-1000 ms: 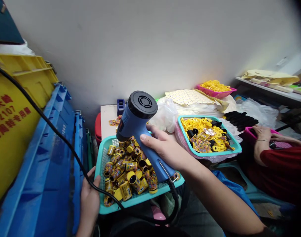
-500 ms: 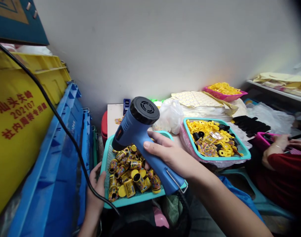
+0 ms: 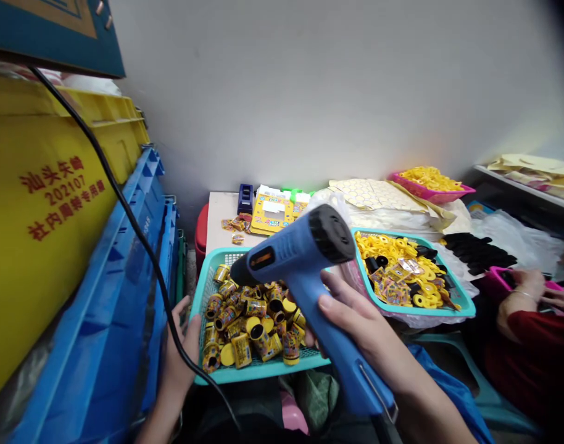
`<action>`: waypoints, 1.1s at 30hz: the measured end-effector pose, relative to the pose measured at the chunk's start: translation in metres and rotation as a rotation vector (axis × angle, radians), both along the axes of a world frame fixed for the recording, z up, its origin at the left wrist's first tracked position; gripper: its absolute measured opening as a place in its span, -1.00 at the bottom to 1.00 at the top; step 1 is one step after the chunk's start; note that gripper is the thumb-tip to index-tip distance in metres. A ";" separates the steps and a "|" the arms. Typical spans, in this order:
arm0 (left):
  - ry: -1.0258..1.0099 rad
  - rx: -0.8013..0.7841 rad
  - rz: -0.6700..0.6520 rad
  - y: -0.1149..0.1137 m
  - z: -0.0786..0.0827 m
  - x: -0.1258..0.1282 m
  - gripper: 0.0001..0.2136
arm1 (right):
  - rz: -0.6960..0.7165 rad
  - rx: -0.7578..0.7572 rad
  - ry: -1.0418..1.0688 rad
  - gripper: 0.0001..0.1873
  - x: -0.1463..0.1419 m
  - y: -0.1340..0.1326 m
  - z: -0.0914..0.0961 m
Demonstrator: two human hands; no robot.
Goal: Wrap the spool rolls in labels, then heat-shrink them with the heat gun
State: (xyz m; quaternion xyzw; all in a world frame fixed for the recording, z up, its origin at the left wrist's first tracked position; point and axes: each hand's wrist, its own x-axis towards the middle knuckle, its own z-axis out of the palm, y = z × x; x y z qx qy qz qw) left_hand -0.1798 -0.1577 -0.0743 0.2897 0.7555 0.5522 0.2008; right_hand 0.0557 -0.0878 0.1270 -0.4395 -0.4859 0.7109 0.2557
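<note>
My right hand (image 3: 356, 320) is wrapped around the handle of a blue heat gun (image 3: 289, 250) with a black rear cap. Its dark nozzle points left and down, over a teal mesh basket (image 3: 268, 374). In that basket lies a heap of small yellow-and-black cylinders (image 3: 242, 351) with printed labels, some showing open dark ends. At the basket's left side, my left hand (image 3: 180, 351) holds the rim, its thumb near the edge and its fingers partly hidden. A black cord (image 3: 138, 231) runs down in front of the left hand.
Yellow (image 3: 55, 185) and blue crates (image 3: 97, 308) are stacked on my left. A second teal basket (image 3: 421, 311) holds yellow rings and black parts. Printed yellow card packaging (image 3: 268, 222) lies on the table. At right, another person's hands (image 3: 527, 293) work by a pink basket.
The heat gun has moved right and towards me, tilting so its nozzle reaches further left. The view has shifted, showing more of the table behind the basket. My left hand stays at the rim.
</note>
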 end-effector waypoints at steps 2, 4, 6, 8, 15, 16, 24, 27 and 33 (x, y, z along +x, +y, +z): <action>0.273 -0.010 0.034 0.002 0.010 -0.001 -0.55 | -0.131 0.000 -0.022 -0.25 0.010 -0.007 0.001; 0.573 -0.019 0.008 0.010 0.027 -0.002 -0.63 | -0.264 0.034 -0.035 -0.24 0.020 -0.012 0.002; 0.741 -0.070 -0.148 0.029 0.046 -0.003 -0.69 | -0.349 0.074 -0.036 -0.20 0.030 -0.016 0.003; 0.798 -0.147 -0.368 0.056 0.061 0.000 -0.69 | -0.388 0.087 -0.042 -0.17 0.040 -0.018 0.003; 0.816 -0.228 -0.676 0.151 0.064 0.031 -0.64 | -0.393 0.095 -0.002 -0.05 0.069 -0.016 -0.004; 0.818 -0.241 -0.695 0.155 0.062 0.031 -0.67 | -0.390 0.098 0.008 -0.08 0.074 -0.016 -0.006; 0.783 -0.375 -0.763 0.105 0.043 0.003 -0.73 | -0.454 0.075 0.033 -0.27 0.102 -0.023 -0.011; 0.750 -0.362 -0.725 0.093 0.036 0.004 -0.66 | -0.445 0.045 0.034 -0.25 0.100 -0.026 -0.010; 0.690 -0.269 -0.706 0.079 0.044 -0.006 -0.31 | -0.364 -0.014 0.050 -0.27 0.088 -0.030 -0.009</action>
